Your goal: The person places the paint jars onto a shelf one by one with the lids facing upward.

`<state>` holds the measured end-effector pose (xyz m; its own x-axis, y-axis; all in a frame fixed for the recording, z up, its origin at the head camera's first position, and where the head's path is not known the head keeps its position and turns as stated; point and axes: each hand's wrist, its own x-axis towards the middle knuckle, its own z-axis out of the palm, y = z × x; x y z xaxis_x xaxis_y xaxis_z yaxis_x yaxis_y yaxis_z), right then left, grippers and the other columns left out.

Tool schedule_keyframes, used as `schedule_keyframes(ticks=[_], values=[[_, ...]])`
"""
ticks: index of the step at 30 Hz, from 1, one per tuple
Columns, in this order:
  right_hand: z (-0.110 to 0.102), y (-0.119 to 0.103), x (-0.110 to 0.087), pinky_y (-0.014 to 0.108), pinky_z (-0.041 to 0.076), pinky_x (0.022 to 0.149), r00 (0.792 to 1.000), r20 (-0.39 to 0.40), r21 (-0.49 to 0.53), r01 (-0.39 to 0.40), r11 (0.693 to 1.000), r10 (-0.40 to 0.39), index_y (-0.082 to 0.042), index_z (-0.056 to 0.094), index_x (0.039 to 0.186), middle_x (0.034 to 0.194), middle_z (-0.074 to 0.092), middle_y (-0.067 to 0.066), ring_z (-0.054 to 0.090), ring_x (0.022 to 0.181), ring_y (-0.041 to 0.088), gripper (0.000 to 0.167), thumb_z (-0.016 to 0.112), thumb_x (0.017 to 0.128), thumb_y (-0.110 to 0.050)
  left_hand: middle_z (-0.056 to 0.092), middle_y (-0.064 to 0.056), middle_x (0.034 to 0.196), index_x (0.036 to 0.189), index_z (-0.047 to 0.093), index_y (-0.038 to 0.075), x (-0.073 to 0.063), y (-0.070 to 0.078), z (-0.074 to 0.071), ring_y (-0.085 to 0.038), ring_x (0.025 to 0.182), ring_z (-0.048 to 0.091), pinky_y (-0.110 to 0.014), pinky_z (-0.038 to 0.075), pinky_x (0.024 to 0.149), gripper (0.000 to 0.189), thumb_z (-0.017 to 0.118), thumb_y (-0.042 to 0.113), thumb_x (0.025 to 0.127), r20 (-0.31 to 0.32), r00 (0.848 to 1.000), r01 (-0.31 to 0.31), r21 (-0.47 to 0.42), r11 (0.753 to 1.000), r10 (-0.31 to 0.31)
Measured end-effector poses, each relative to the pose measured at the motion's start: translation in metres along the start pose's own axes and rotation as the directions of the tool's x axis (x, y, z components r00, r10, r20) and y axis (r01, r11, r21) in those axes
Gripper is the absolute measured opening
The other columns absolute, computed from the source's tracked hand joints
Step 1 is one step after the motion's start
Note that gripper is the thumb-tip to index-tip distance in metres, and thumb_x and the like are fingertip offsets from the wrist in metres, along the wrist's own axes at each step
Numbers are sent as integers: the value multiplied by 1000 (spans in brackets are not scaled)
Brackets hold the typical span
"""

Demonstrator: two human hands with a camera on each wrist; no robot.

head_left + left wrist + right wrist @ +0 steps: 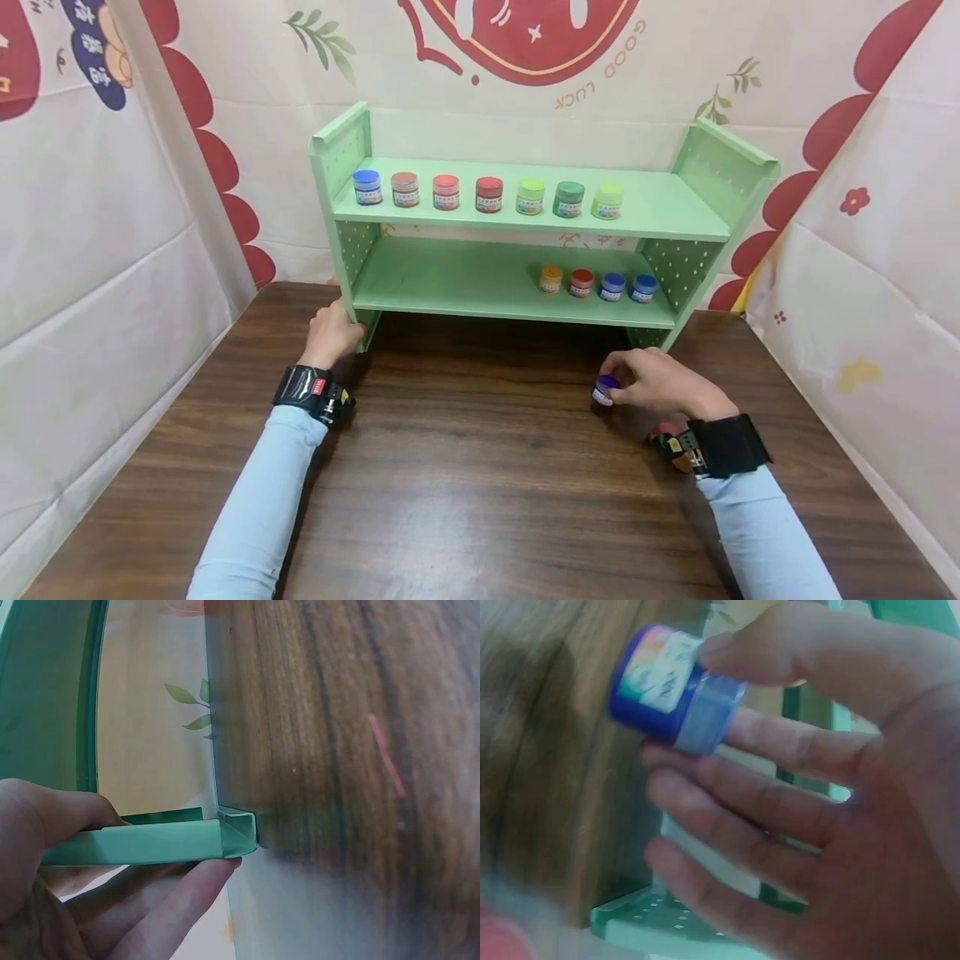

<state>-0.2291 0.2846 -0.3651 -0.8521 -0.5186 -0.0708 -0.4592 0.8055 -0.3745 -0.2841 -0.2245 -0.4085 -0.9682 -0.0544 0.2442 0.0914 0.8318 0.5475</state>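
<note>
My left hand grips the lower left side panel of a pale green two-tier shelf. In the left wrist view, the thumb and fingers lie on opposite faces of that green panel edge. Above the table, in front of the shelf's right side, my right hand pinches a small dark blue paint jar. The right wrist view shows the jar tilted between thumb and fingers, its label facing the camera. Red and orange jars stand partly hidden behind the right wrist.
Several paint jars line the upper tier, from a blue one to a light green one. At the lower tier's right end stand several more, including an orange jar. Brown wood-grain table lies beneath; printed cloth hangs around it.
</note>
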Motion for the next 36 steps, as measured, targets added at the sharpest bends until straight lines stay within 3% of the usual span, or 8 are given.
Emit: schedule_keyframes(ticks=[6,10,16,20,26,30,33,36], values=[[-6,-17,6,27,50,71,989,-120,-44,82,996,-87,-13,72,110,90,68,-3,60,81,13,24,80,89,-21,61,-21,90,91,53,3,1,-1,0,-40,89,61,-58,50,80,13,60,13,86,-5,1000,2,14,1000,-2],[-17,-35,14,27,52,72,977,-156,-35,139,990,-143,-13,73,112,92,69,-3,61,83,13,25,80,89,-20,60,-20,88,89,52,4,1,1,1,-40,88,61,-57,51,79,13,60,14,86,-1,1000,7,19,1000,-7],[-41,-64,40,30,52,72,940,-235,-87,235,968,-249,-12,73,111,96,71,1,64,86,15,23,78,89,-15,58,-19,85,88,51,5,0,0,0,-39,85,60,-57,51,76,12,60,12,85,-14,1000,1,17,1000,-1],[-54,-75,63,36,52,77,918,-299,-128,232,964,-260,-10,74,113,102,73,5,66,92,20,27,79,89,-18,58,-19,86,89,51,6,1,0,0,-40,88,61,-57,51,79,12,60,13,85,-17,1000,-2,19,1000,2],[-66,-82,96,42,53,83,934,-298,-135,165,977,-199,-7,73,119,104,74,9,68,95,25,34,79,90,-24,59,-18,86,88,51,6,1,-3,3,-41,89,62,-57,51,81,12,61,13,85,-23,1000,6,8,1000,-6],[-74,-84,112,47,53,93,947,-283,-100,132,986,-155,-6,71,123,112,73,13,68,107,28,36,77,91,-22,59,-18,86,87,51,7,0,-2,3,-41,89,62,-58,51,81,12,61,13,85,-25,1000,-6,7,1000,6],[-80,-85,121,45,52,93,954,-269,-64,123,990,-136,-8,70,124,119,71,15,66,114,29,35,75,92,-22,59,-17,85,89,52,6,0,-2,3,-40,88,61,-58,51,80,12,61,13,85,-25,1000,-6,6,1000,6],[-84,-88,128,46,55,71,975,-207,24,94,995,-87,-12,68,122,117,69,15,68,82,29,30,72,94,-22,61,-19,87,91,54,5,0,-2,3,-41,89,62,-58,51,80,13,62,13,85,-26,1000,-4,8,1000,4]])
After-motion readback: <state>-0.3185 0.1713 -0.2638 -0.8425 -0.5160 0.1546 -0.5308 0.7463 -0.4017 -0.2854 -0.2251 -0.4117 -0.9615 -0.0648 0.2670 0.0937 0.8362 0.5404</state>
